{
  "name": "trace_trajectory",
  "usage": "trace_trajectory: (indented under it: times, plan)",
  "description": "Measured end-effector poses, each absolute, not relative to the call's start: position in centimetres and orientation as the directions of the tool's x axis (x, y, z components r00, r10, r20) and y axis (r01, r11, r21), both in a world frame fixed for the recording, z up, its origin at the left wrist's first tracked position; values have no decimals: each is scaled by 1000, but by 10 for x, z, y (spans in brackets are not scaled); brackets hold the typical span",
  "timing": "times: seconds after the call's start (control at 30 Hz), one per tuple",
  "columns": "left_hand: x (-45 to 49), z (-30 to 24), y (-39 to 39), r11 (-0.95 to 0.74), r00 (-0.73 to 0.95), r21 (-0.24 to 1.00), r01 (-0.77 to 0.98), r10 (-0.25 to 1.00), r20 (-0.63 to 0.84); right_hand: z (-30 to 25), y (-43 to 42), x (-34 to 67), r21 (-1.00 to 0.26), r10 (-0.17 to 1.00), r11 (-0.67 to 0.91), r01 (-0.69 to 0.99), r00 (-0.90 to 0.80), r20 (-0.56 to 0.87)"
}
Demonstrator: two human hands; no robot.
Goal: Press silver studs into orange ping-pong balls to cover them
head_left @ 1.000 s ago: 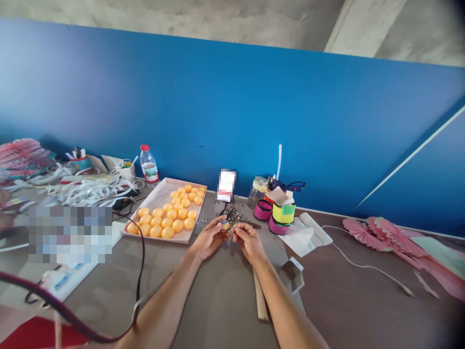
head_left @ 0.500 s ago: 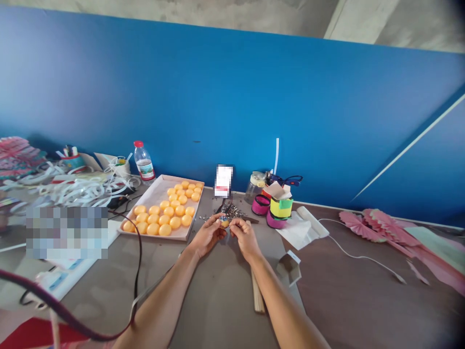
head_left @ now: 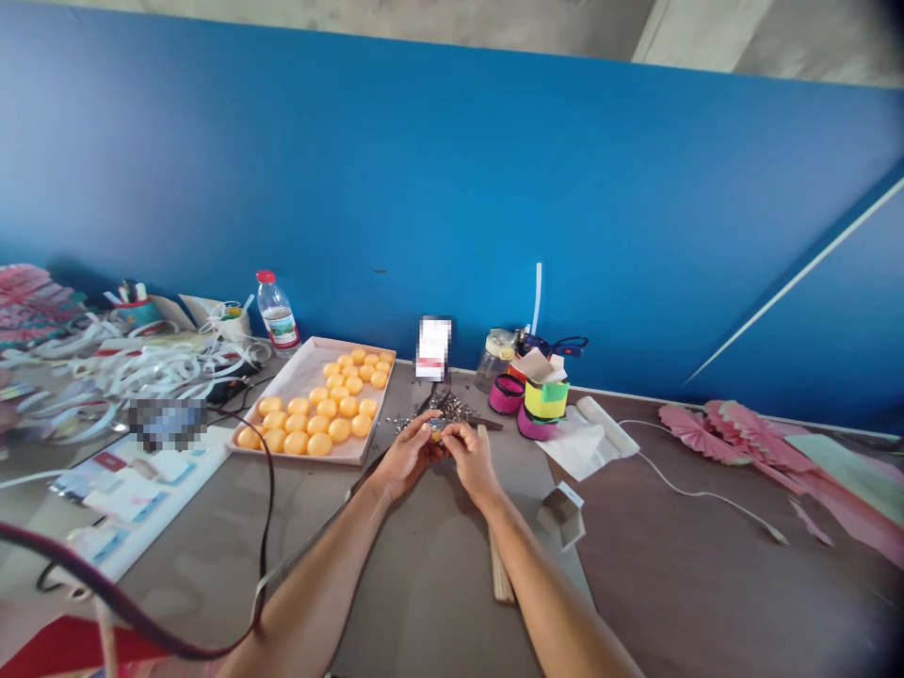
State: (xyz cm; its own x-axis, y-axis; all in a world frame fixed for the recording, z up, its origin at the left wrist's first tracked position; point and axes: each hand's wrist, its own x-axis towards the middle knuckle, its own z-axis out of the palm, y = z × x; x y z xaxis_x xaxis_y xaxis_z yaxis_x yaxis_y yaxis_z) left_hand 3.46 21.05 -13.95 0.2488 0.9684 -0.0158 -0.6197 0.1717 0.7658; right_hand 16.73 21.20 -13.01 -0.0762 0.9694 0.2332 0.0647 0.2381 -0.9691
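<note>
My left hand [head_left: 408, 456] is closed around a small orange ball [head_left: 436, 437], mostly covered by the fingers; its upper side looks shiny and silvery. My right hand [head_left: 469, 458] meets it from the right, thumb and forefinger pinched together against the ball. Anything between those fingertips is too small to make out. Just beyond both hands lies a scattered heap of small shiny metal bits [head_left: 456, 409]. To the left, a shallow white tray [head_left: 289, 384] holds several orange balls [head_left: 319, 443] like the one in my hand.
A phone-like screen [head_left: 432, 348] stands behind the metal bits. On the right are a glass jar [head_left: 494, 358], pink and yellow tape rolls [head_left: 545, 401], a small open box [head_left: 562, 516] and a wooden strip [head_left: 501, 565]. Left are a bottle [head_left: 278, 315], a power strip [head_left: 134, 508] and a looping cable [head_left: 269, 508].
My right hand has moved left, its fingertips going from just beside the orange ball onto it. My left hand still holds the ball. The view has shifted slightly.
</note>
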Motion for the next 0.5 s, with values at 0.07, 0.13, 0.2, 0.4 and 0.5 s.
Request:
trace_trajectory:
  times: [0.07, 0.13, 0.2, 0.4, 0.5]
  plan:
    - [35, -139, 210, 161, 235, 770, -618, 972, -14, -131, 212, 167, -965, 966, 253, 73, -78, 247]
    - [37, -138, 210, 148, 217, 769, -622, 976, -11, -131, 212, 168, -959, 961, 269, 90, -83, 262]
    - [38, -138, 211, 133, 199, 764, -632, 980, -7, -131, 211, 167, -952, 956, 286, 110, -93, 277]
    - [40, -139, 211, 129, 187, 752, -646, 982, -9, -128, 209, 167, -944, 955, 295, 150, -79, 286]
    - [41, -138, 211, 141, 189, 748, -648, 982, -21, -127, 210, 167, -942, 955, 297, 156, -77, 288]
